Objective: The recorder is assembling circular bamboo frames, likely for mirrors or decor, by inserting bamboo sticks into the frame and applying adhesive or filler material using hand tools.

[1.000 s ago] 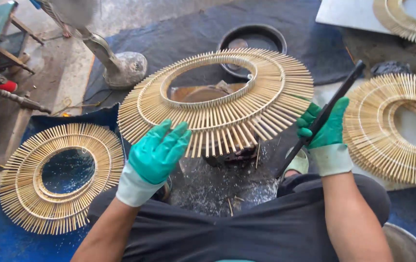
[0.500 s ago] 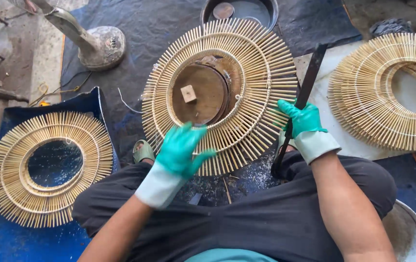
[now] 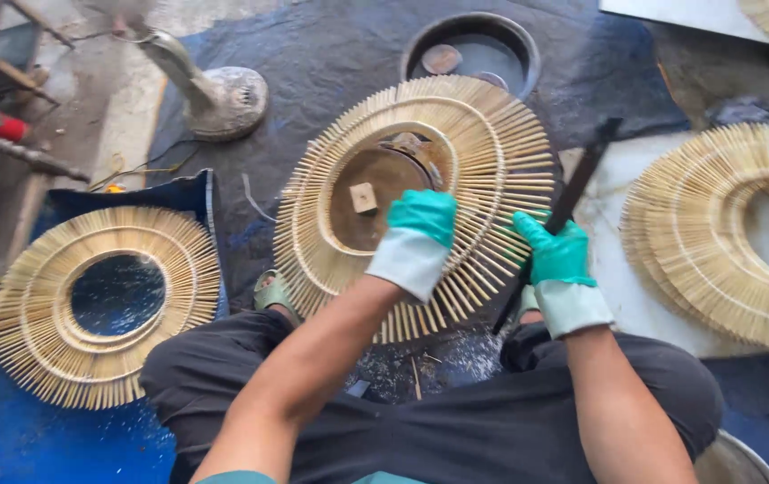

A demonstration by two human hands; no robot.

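bamboo sunburst ring (image 3: 492, 161) | tilted, long axis lower-left to upper-right | left hand (image 3: 420, 224) fingers grasping it | right hand (image 3: 553, 255) fingers grasping dark rod (image 3: 582, 175)

— What's under you there?

— The floor (image 3: 62, 125), with a dark tarp (image 3: 331, 54) over it. On my left, a bamboo stick ring (image 3: 102, 305) lies on a blue sheet (image 3: 8, 439).

— And right?

— A stack of rings (image 3: 725, 233) on a white board (image 3: 617, 269).

**Both gloved hands forward, arms bare**

The left hand (image 3: 420, 224) in a green glove reaches forward, palm down, fingers curled, wrist bent. The right hand (image 3: 553, 253), also gloved, is closed in a grip, thumb side up. Both forearms are bare, extending over the knees.
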